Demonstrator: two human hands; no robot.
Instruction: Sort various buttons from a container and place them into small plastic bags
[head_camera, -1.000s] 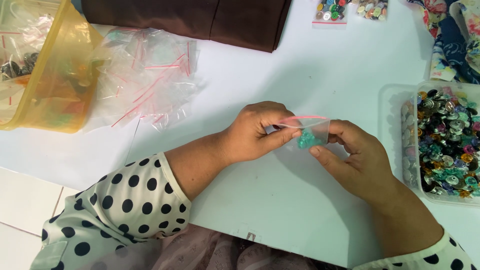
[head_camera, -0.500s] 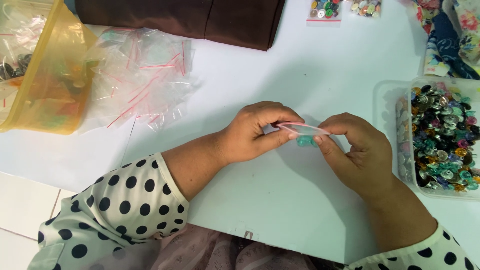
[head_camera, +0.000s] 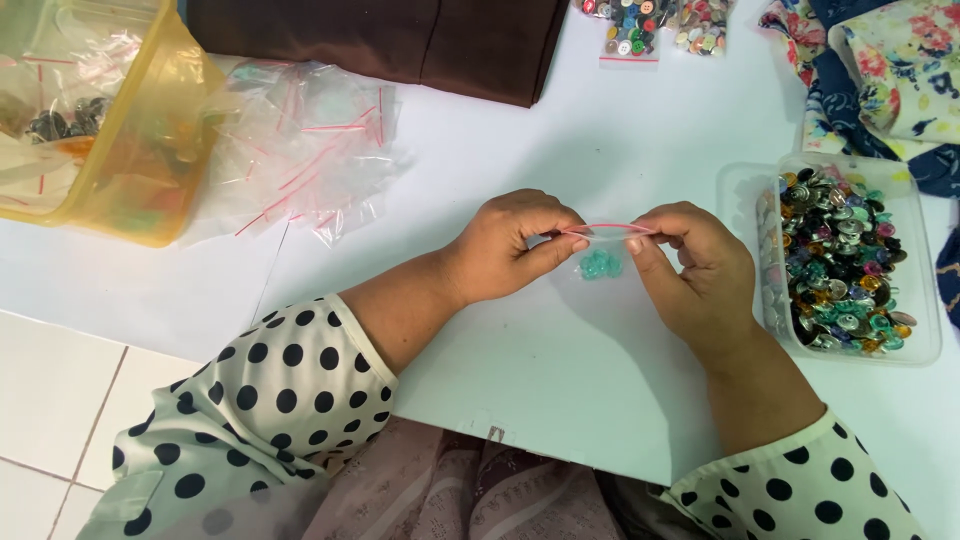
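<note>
Beside the clear tray of buttons (head_camera: 925, 270), we pinch a small zip bag (head_camera: 603, 250) of teal buttons (head_camera: 600, 265) by its red strip, left hand (head_camera: 515, 245) and right hand (head_camera: 700, 270) clamped at either end above the counter (head_camera: 560, 380); thin, light, slippery film.

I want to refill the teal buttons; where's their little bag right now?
Centre of the head view: the bag is pinched between left hand and right hand, left of the button tray.

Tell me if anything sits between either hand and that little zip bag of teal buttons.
Nothing visible does. The left hand and right hand each pinch an end of the small zip bag's red-striped top edge directly, above the white table.
</note>
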